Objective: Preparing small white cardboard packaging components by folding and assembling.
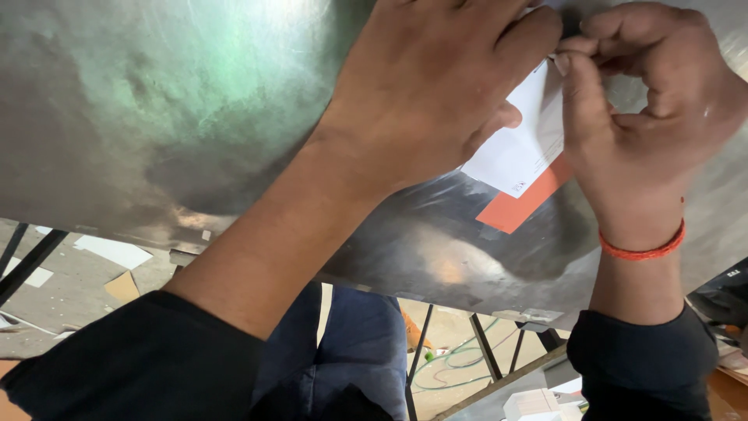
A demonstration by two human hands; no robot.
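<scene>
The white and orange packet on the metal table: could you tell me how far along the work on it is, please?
Done: the white and orange packet lies flat on the metal table, pinned under the left hand. In hand: the right hand pinches the packet's top edge between thumb and forefinger. Left: the packet looks otherwise whole; whether the pinched edge has started to open is hidden by the fingers.

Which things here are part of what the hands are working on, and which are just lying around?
In hand:
left hand
right hand
white and orange card, pinched by both
metal tabletop beneath

Lying about:
paper scraps on the floor
green cable on the floor
white box
</scene>
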